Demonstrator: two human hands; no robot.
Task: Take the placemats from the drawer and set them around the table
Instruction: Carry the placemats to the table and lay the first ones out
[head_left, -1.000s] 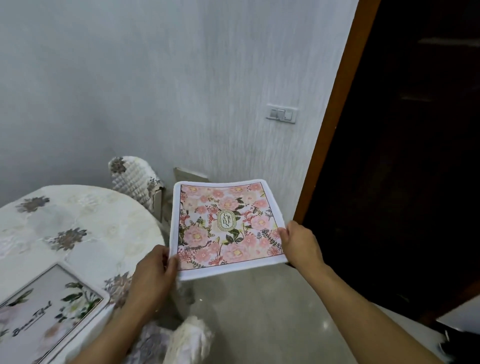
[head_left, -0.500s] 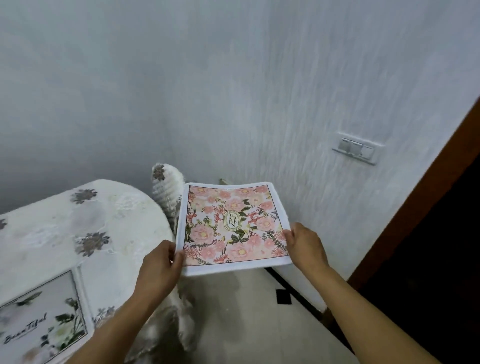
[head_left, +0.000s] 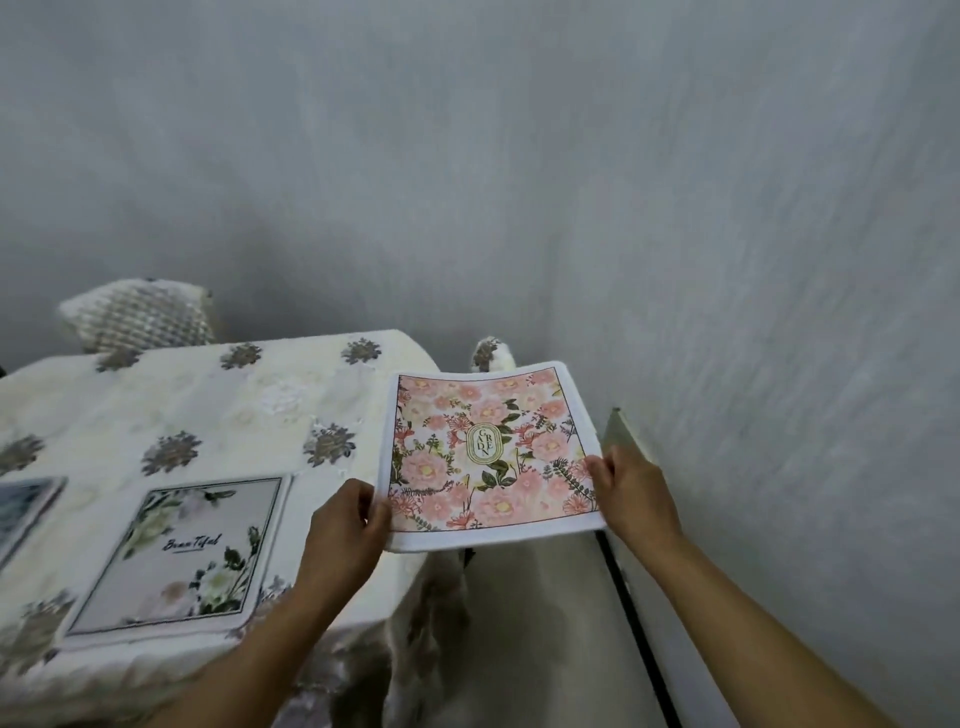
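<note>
While both hands carry the pink floral placemat (head_left: 488, 452) at the right edge of the desk (head_left: 208, 405), the step in hand looks like setting it at a fresh seat

Left hand (head_left: 345, 530) pinches the mat's left border and right hand (head_left: 631, 493) pinches its right border, so it hangs flat between them, its left part over the desk's right edge, the rest beyond the desk. On the desk, a grey floral placemat (head_left: 176, 561) already lies near the front edge. Next move, as I judge it: swing the mat fully over the desk to an unfilled place, lower it flat, then let go
</note>
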